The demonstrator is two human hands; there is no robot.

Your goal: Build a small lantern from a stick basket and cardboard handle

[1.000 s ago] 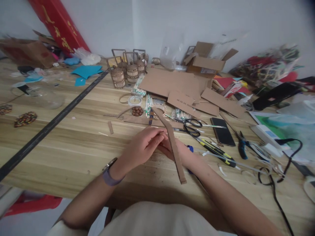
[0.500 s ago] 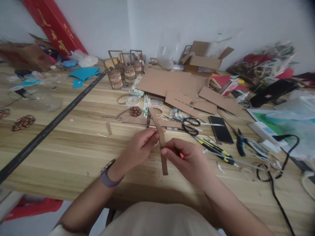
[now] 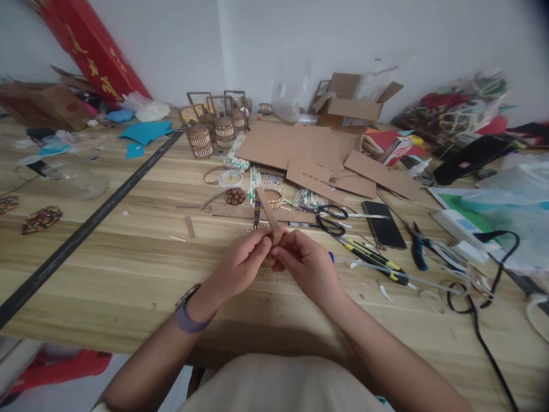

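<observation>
Both my hands meet over the wooden table (image 3: 128,257) and pinch a narrow brown cardboard strip (image 3: 267,213). My left hand (image 3: 242,263), with a purple watch at the wrist, grips the strip's lower end from the left. My right hand (image 3: 305,264) closes on the same end from the right. The strip rises away from me, tilted up and to the left; its lower end is hidden between my fingers. Black scissors (image 3: 330,220) and a yellow-and-black tool (image 3: 372,262) lie just right of my hands.
Flat cardboard sheets (image 3: 295,146) and an open box (image 3: 351,106) lie at the back. Small woven baskets (image 3: 214,131), a bead dish (image 3: 235,196), a black phone (image 3: 383,232), pliers (image 3: 418,252) and a black cable (image 3: 480,309) crowd the right side. A black bar (image 3: 86,223) crosses the left.
My right hand has come from under the strip to its near end. The long tail that hung toward me is no longer visible; only the upper part of the strip shows.
</observation>
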